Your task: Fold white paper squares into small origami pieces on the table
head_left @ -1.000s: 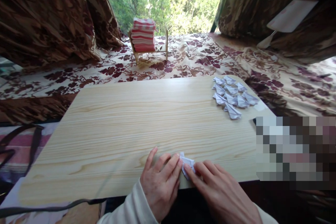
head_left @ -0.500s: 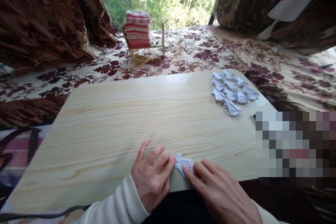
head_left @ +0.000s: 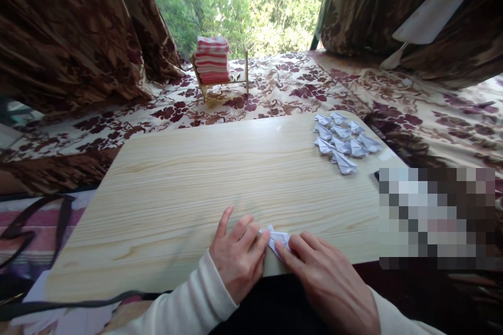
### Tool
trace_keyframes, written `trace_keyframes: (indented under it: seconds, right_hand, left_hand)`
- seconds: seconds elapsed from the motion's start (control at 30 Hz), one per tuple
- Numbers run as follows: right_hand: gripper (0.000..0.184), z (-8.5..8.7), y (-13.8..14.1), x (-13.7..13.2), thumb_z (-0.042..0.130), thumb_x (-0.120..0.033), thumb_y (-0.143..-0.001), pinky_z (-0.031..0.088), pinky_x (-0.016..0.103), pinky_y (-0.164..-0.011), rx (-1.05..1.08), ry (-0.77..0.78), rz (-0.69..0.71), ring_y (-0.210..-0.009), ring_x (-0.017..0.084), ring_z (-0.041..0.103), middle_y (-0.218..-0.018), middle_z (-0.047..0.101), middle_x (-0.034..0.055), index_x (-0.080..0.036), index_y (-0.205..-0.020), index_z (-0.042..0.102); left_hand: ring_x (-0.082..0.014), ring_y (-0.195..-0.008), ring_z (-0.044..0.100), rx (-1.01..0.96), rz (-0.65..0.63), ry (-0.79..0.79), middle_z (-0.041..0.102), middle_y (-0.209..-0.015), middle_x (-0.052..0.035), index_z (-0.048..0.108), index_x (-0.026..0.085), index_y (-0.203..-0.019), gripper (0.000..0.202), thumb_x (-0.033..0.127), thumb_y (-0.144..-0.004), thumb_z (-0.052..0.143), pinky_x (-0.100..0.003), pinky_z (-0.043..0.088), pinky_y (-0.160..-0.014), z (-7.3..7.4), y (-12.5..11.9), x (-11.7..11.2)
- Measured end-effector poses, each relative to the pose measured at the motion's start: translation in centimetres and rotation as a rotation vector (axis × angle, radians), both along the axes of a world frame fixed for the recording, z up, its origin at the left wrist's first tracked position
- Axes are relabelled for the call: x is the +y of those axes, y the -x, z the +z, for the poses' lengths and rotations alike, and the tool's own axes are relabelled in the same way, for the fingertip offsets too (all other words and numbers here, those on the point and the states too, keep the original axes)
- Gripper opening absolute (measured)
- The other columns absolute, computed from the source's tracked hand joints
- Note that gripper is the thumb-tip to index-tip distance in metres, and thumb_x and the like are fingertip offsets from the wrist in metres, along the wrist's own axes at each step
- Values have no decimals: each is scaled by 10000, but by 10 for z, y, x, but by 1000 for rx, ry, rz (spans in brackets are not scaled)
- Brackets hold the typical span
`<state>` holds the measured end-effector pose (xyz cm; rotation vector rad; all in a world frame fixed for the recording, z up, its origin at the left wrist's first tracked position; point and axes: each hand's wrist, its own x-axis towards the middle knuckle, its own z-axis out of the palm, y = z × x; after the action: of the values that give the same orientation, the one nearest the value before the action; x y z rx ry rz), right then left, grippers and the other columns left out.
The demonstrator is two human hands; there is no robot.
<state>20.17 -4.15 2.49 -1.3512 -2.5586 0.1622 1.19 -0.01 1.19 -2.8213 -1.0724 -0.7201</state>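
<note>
A small folded white paper piece (head_left: 280, 237) lies near the front edge of the wooden table, between my two hands. The fingertips of my left hand (head_left: 239, 255) hold down its left end, with the little finger lifted off to the side. From the other side, my right hand (head_left: 328, 272) presses a fingertip onto the paper's middle, its other fingers curled. The undersides of both hands are hidden. Several similar folded paper pieces (head_left: 341, 141) sit grouped at the table's far right corner.
The light wooden table (head_left: 188, 178) stands before a patterned cloth ledge. On that ledge are a small rack with pink-and-white folded cloths (head_left: 212, 63) and a white lamp (head_left: 428, 21). A pixelated patch covers the right edge of the table. Brown curtains (head_left: 70, 26) flank the window.
The view has tilted up slightly, so the scene sits lower and more window frame shows. Both hands keep their hold on the folded paper, with little visible movement.
</note>
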Motion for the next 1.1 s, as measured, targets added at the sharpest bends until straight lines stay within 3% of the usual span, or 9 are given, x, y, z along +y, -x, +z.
trace_keyframes:
  seconds: [0.2, 0.33, 0.5, 0.87, 1.1]
  right_hand:
    - [302, 10, -9, 5, 537, -49, -767, 365, 306, -620, 34, 113, -75, -735, 185, 486, -827, 531, 19, -214, -1018, 562]
    - [130, 16, -8, 15, 468, -148, -866, 378, 304, -674, 120, 150, -141, -780, 178, 497, -854, 529, 32, -207, -884, 583]
    - [35, 18, 5, 28, 577, -219, -825, 382, 314, -712, 55, 206, -239, -847, 201, 513, -885, 556, 42, -193, -820, 600]
    - [45, 21, 9, 38, 645, -185, -751, 378, 262, -659, 0, 289, -239, -799, 172, 551, -825, 596, 27, -179, -738, 602]
    - [67, 18, 15, 32, 577, -115, -787, 364, 280, -630, -29, 279, -239, -713, 173, 577, -745, 611, 13, -180, -786, 592]
  left_hand:
    - [-185, -965, 573, -87, -12, -96, 650, -795, -33, 645, 152, -902, 196, 180, -858, 456, -471, 225, -1074, -5, -9, -1]
    - [-170, -921, 587, -137, 9, -108, 647, -779, -15, 642, 181, -886, 179, 188, -877, 463, -480, 243, -1056, -8, -9, -2]
    - [-157, -891, 582, -169, 24, -89, 636, -754, 5, 641, 201, -866, 170, 191, -881, 471, -470, 238, -1054, -8, -7, -3]
    - [-179, -831, 548, -302, 146, 112, 600, -767, -9, 637, 222, -821, 182, 261, -847, 461, -443, 261, -990, -7, -8, -3]
    - [-198, -846, 547, -335, 200, 185, 599, -800, -21, 626, 219, -826, 159, 258, -820, 472, -449, 265, -965, -7, -7, -3]
